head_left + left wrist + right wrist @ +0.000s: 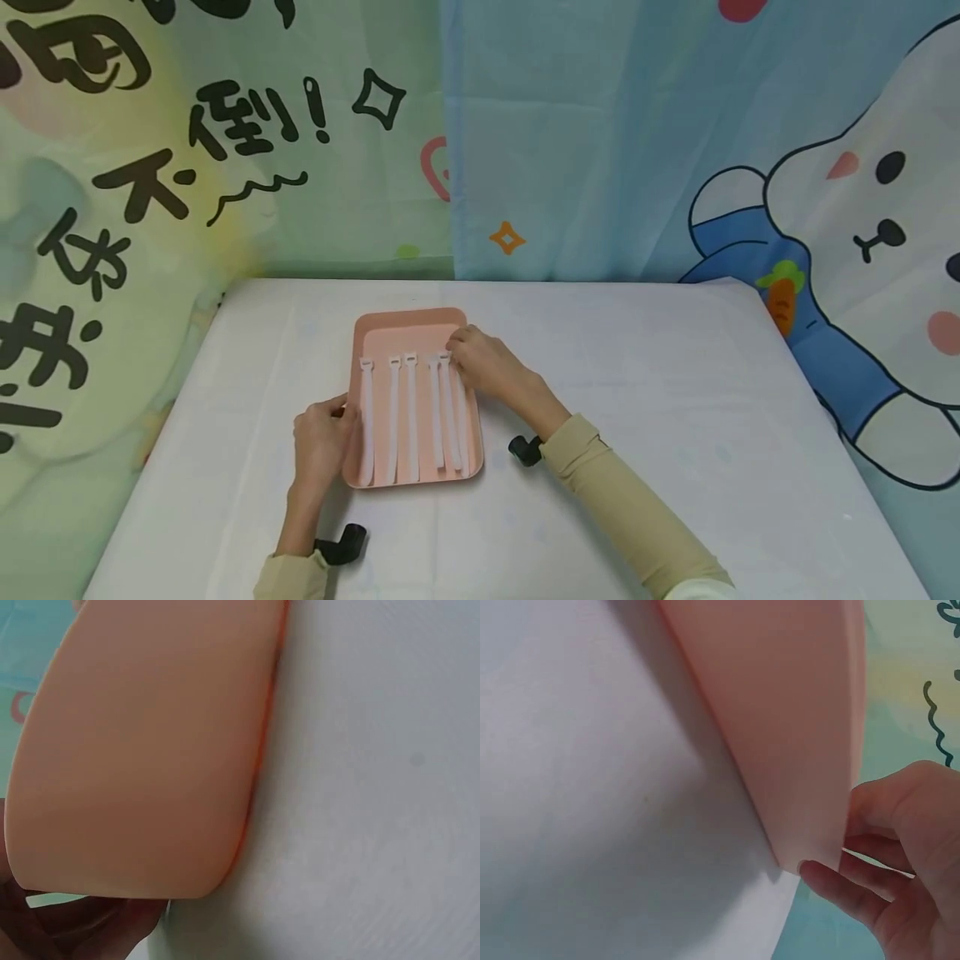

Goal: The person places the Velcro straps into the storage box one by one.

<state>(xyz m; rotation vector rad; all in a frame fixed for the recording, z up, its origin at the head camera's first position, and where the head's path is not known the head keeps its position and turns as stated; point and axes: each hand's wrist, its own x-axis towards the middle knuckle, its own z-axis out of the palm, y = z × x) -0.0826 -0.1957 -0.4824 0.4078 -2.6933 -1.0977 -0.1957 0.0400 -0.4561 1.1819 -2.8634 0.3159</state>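
A pink rectangular tray (408, 331) lies on the white table, its long side running away from me. Inside it several thin white strips (413, 421) with small slotted heads lie lengthwise, side by side; their exact kind is unclear. My left hand (321, 437) grips the tray's left rim around mid-length. At the far right part of the rim, my right hand (483, 360) holds the edge between thumb and fingers. The left wrist view shows the tray's outer wall (150, 765) with fingers at its end; in the right wrist view, fingertips touch the tray wall (780, 720).
A white cloth covers the table (637, 400). Behind it hangs a printed curtain (562, 150) with large characters on the left and a cartoon animal (847, 208) on the right. A black wrist mount (341, 546) sits on the left wrist, another (525, 451) on the right.
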